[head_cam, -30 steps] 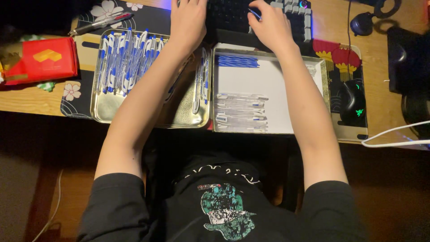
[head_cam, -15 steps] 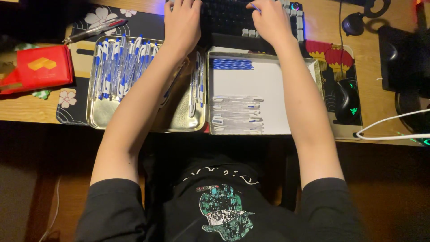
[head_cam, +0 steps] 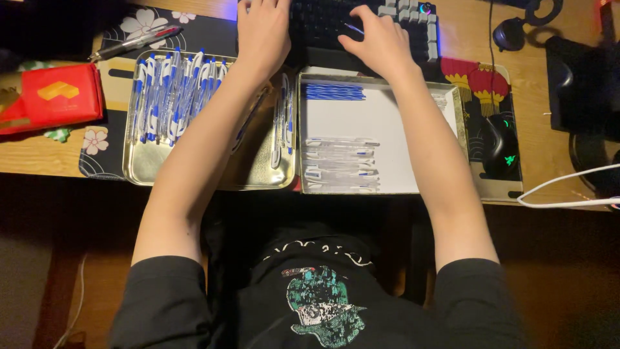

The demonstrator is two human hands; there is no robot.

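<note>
Both my hands rest on a dark keyboard [head_cam: 323,26] at the far edge of the wooden desk. My left hand [head_cam: 263,29] lies flat on its left part, fingers apart, holding nothing. My right hand [head_cam: 378,42] is spread over the keys on the right. Under my left forearm sits a metal tray [head_cam: 148,174] with several blue-and-white pens [head_cam: 171,90]. Under my right forearm a second tray [head_cam: 387,123] with a white floor holds a bundle of blue refills [head_cam: 334,92] and several clear pen barrels [head_cam: 341,165].
A red box [head_cam: 48,97] lies at the left edge. A loose pen [head_cam: 135,42] lies on a flowered mat [head_cam: 97,145]. A black mouse [head_cam: 500,145], dark equipment [head_cam: 581,77] and a white cable [head_cam: 568,187] are on the right.
The view has shifted slightly, so the desk sits a little lower in frame. My hands stay on the keyboard, with small finger movements only.
</note>
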